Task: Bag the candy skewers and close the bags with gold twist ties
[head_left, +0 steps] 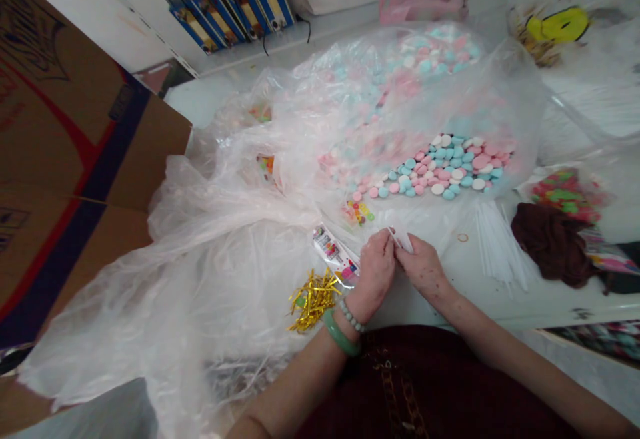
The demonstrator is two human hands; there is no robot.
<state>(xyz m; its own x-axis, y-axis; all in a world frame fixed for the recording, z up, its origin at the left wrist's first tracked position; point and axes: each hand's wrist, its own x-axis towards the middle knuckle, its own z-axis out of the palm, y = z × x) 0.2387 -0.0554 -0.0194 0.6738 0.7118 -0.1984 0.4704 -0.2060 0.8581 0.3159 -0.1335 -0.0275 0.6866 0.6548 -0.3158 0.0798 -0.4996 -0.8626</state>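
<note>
My left hand and my right hand meet near the front edge of the table, fingers pinched. Between them is a small white plastic packet, mostly hidden by the fingers. Just left of my left hand lies a flat printed packet with coloured pictures. Below it is a loose pile of gold twist ties. A few small red, yellow and green pieces lie beyond my hands. Behind them, a big clear plastic bag spills pink, blue and white tablet-shaped candies.
White sticks, a dark brown cloth and a bag of red and green pieces lie to the right. Crumpled plastic sheeting covers the left, beside a cardboard box. Blue boxes line the back.
</note>
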